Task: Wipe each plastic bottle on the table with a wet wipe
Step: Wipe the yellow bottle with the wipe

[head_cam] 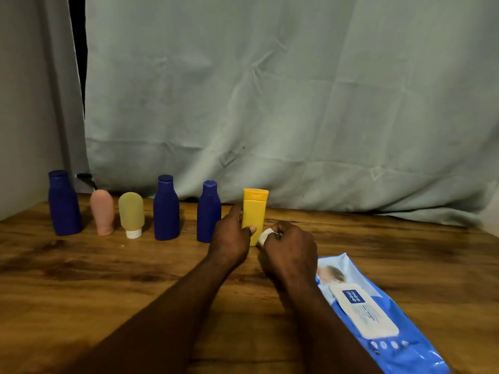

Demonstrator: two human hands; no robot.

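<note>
Matt plastic bottles [166,209] on a glossy grained wooden table [108,279].

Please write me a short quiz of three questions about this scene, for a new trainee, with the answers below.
1. How many bottles stand on the table?
2. True or false: the left hand grips the yellow bottle.
3. What does the right hand hold against the base of that bottle? A. a wet wipe B. a sponge C. a brush

Key: 1. six; 2. true; 3. A
</note>
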